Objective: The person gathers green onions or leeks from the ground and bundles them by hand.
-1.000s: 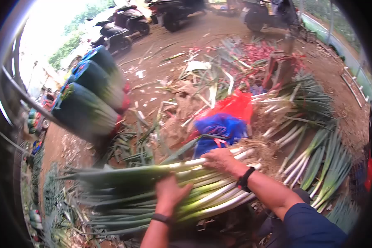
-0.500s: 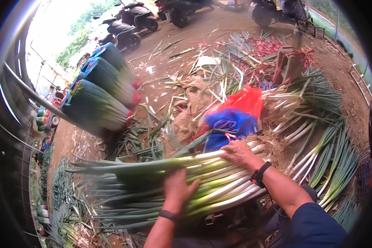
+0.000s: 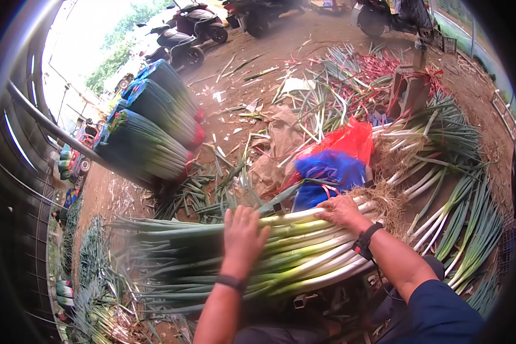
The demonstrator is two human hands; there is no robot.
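Observation:
A wide layer of long green onions lies crosswise in front of me, green leaves to the left and white stalks to the right, ending in tan roots. My left hand rests flat on the green part, fingers stretched toward the far edge. On the white stalks near the roots, my right hand curls its fingers over the far edge of the layer. A thin red and white strip shows just beyond its fingers. Right behind it are a blue mesh bag and a red plastic bag.
Tall bundles of green onions in blue wrapping stand at the left behind a metal pole. More loose green onions lie at the right. Red strips and leaf scraps litter the ground; scooters are parked at the back.
My left hand has slid toward the far edge of the green onions, its fingers now straighter. My right hand stays at the white stalks. The whole view has shifted slightly.

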